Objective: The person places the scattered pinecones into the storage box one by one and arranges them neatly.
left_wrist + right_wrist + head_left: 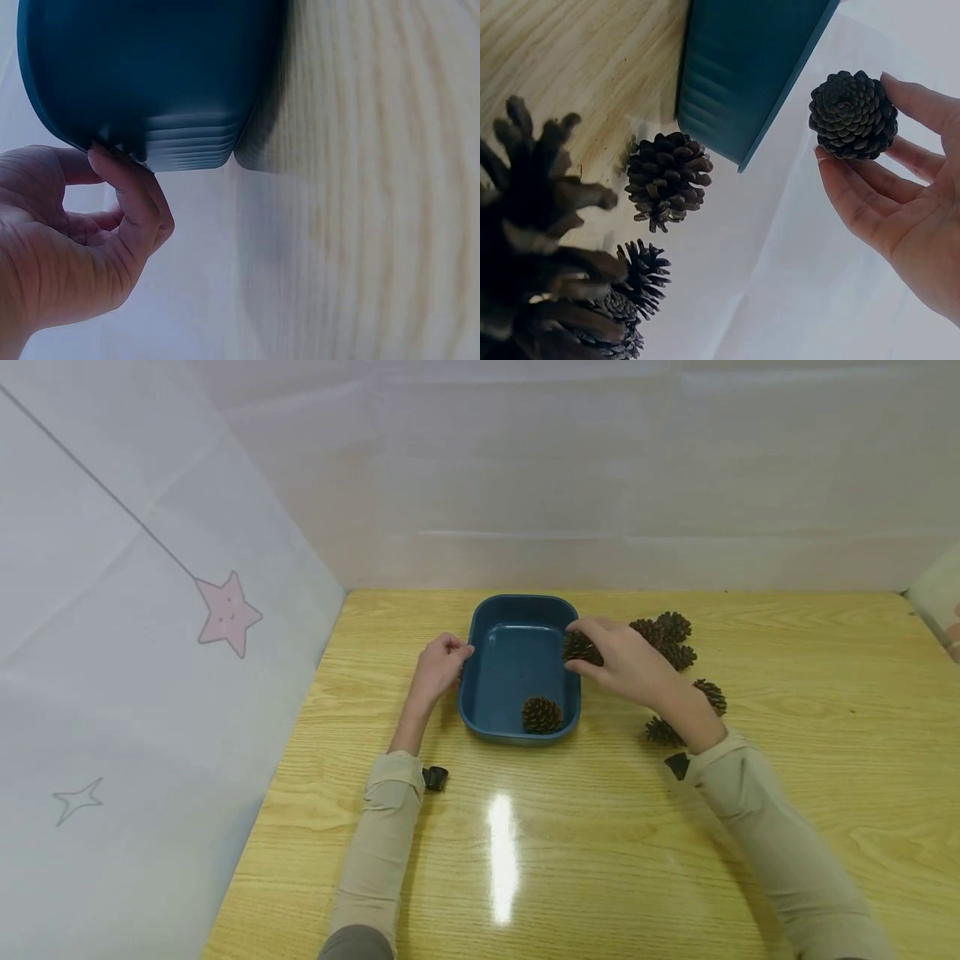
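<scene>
A dark blue plastic bin (517, 664) sits on the table, with one brown pine cone (542, 716) in its near right corner. At the bin's left side my left hand (438, 668) pinches the rim, thumb on top and curled fingers (127, 191) against the outer wall. My right hand (637, 667) holds another pine cone (853, 115) between thumb and fingertips. In the head view that held cone (580, 648) is at the bin's right rim; the right wrist view shows it raised above the rim.
Right of the bin, several loose pine cones (673, 627) lie on the wooden table (600, 843), some partly hidden by my right hand and forearm. More cones (663, 732) rest nearer, beside the right wrist. A pale wall covering (517, 468) stands behind the table.
</scene>
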Demonstrator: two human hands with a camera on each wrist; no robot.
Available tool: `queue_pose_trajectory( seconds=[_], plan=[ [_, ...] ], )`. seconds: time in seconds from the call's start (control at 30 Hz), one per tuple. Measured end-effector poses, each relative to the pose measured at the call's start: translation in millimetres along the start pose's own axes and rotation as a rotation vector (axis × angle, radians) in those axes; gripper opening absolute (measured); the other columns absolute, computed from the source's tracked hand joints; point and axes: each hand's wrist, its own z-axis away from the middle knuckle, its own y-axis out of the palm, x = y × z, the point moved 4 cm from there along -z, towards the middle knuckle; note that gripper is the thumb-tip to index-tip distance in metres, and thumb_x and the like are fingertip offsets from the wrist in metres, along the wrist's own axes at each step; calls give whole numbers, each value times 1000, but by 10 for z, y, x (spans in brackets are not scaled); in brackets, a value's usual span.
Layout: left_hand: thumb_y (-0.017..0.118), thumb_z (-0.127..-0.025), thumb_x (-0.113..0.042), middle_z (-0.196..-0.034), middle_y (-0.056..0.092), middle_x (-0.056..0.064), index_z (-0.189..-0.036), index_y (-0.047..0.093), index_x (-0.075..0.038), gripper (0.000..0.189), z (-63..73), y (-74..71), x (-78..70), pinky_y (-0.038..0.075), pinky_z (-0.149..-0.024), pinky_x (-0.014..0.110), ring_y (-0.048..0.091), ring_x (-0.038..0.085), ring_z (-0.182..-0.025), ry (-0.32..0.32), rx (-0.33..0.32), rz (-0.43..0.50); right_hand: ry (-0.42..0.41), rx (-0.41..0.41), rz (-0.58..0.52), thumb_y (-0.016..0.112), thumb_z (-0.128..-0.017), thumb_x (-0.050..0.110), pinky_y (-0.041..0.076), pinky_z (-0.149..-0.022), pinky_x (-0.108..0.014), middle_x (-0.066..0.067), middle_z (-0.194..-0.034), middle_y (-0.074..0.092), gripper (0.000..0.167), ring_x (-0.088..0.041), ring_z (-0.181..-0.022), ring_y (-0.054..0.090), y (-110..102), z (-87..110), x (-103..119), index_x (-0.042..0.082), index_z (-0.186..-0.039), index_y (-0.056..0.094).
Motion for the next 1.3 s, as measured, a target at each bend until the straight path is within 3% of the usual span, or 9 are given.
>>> queue_pose_trajectory(
  seconds=[0.17, 0.3, 0.43, 0.53, 0.6, 0.83, 1.03, 1.3],
  plan=[
    [61, -103, -24, -86, 57, 6, -114, 65, -1, 26, -2, 3, 2, 54, -69, 42, 53, 17, -69, -5, 1, 3, 19, 11, -8, 74, -99, 21, 49, -99, -56, -26, -138, 58, 52, -42, -119, 61, 31, -21, 14, -2, -141, 53],
    [61, -104, -24, -87, 57, 6, -115, 65, -1, 26, -10, 5, 4, 54, -69, 42, 53, 17, -69, -6, 1, 6, 15, 24, -15, 74, -99, 21, 54, -86, -51, -25, -132, 60, 51, -33, -93, 67, 60, -46, 29, -3, -138, 53],
    [61, -104, -25, -88, 57, 7, -116, 65, -1, 27, -11, 8, 2, 53, -68, 40, 53, 17, -70, -5, 2, 7, 14, 49, -20, 74, -99, 21, 52, -68, -44, -18, -102, 65, 50, -21, -64, 58, 95, -71, 40, -3, -136, 51],
    [60, -104, -25, -88, 57, 7, -117, 64, -1, 27, -6, 11, 0, 53, -68, 40, 53, 18, -70, -5, 5, 8, 6, 56, -19, 75, -98, 20, 47, -59, -39, -9, -79, 56, 50, -16, -55, 51, 121, -87, 48, -3, -134, 51],
    [60, -104, -25, -88, 57, 8, -117, 64, -1, 27, -5, 12, 3, 53, -68, 40, 52, 17, -70, -7, 6, 9, 2, 58, -17, 76, -97, 18, 46, -57, -38, -8, -75, 55, 50, -16, -53, 49, 139, -95, 53, -4, -134, 51],
    [60, -104, -24, -86, 57, 8, -115, 64, -1, 26, -9, 10, 6, 53, -69, 42, 52, 16, -67, 0, 3, 9, -2, 80, 1, 77, -95, 14, 52, -63, -39, -22, -109, 66, 48, -22, -70, 62, 207, -121, 82, -4, -131, 51],
    [60, -104, -25, -86, 57, 7, -115, 65, -1, 27, -7, 6, 7, 52, -66, 39, 52, 17, -68, 6, -1, -7, -16, 113, -4, 77, -96, 12, 56, -78, -44, -20, -111, 65, 45, -32, -95, 67, 283, -143, 107, -4, -129, 52],
    [60, -104, -24, -85, 57, 7, -114, 65, -1, 26, 9, 3, 5, 52, -67, 40, 52, 18, -69, 12, -5, -4, -45, 97, 24, 77, -95, 9, 56, -81, -45, -23, -121, 62, 45, -34, -97, 66, 349, -121, 123, -3, -130, 53]
  ],
)
